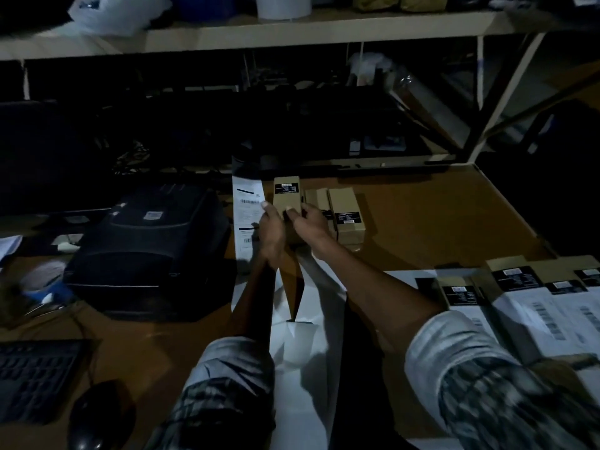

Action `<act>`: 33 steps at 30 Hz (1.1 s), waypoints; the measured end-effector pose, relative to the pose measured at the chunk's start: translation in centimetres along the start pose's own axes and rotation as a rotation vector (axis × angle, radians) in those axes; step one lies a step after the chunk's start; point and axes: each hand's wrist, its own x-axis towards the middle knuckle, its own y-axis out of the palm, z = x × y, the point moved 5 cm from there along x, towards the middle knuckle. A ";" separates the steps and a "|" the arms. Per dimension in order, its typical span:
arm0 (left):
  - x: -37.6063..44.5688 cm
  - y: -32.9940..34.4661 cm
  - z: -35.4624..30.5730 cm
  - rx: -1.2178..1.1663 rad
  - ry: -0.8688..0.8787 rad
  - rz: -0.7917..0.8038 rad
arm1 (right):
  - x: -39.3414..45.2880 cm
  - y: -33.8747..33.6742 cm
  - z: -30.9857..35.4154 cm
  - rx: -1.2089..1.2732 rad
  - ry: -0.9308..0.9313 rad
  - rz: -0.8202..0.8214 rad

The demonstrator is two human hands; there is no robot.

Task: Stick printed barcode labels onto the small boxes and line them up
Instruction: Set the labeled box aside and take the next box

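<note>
Two hands work at the far middle of the brown desk [422, 206], both on one small tan box [286, 198]. The left hand [271, 228] curls round the box's left side and near end, thumb up along its edge. The right hand [308, 219] meets it from the right, fingertips pinching at the near end of the box top; what exactly lies under those fingertips is too dark to tell. The box points away from the person, and a black label [286, 188] sits on its far end, well beyond both grips.

Just right of the held box, two more tan boxes [347, 216] lie side by side on the desk; the nearer-right one shows a black label. At the right edge a separate group of about four boxes [516, 277] with black labels rests on white printed sheets [545, 319].

One strip of printed barcode labels [248, 209] runs down the desk left of the left hand, beside a single dark label printer [146, 248]. A keyboard [35, 378] and mouse [97, 414] lie at lower left.
</note>
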 end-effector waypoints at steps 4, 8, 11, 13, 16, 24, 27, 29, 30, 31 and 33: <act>-0.8 0.6 -0.5 -0.183 -0.074 0.029 | 1.4 0.6 -1.7 0.004 0.047 -0.044; -2.4 0.4 -0.9 -0.125 -0.009 0.109 | -1.4 -1.3 -0.7 0.090 0.022 -0.110; -3.6 0.2 -0.2 -0.171 0.056 0.146 | -2.6 -3.1 -1.6 0.166 -0.020 -0.140; -5.1 0.5 0.3 -0.185 0.057 0.145 | -4.1 -4.3 -2.0 0.177 -0.052 -0.168; -9.6 0.7 0.3 -0.222 0.080 0.175 | -7.2 -6.5 -2.5 0.216 -0.062 -0.213; -23.0 1.9 3.6 -0.260 0.121 0.276 | -17.6 -14.5 -6.0 0.112 -0.160 -0.193; -25.8 2.0 6.8 -0.219 0.186 0.258 | -20.7 -16.9 -9.3 0.118 -0.134 -0.191; -26.8 1.9 9.0 -0.202 0.183 0.136 | -22.3 -18.0 -11.5 0.168 -0.107 -0.177; -27.2 1.8 9.7 -0.187 0.195 0.065 | -22.9 -18.4 -12.6 0.185 -0.099 -0.155; -27.6 1.7 10.3 -0.151 0.218 0.005 | -23.5 -18.7 -13.4 0.197 -0.096 -0.134; -28.3 1.5 11.0 -0.127 0.237 -0.073 | -24.4 -19.4 -14.6 0.222 -0.091 -0.079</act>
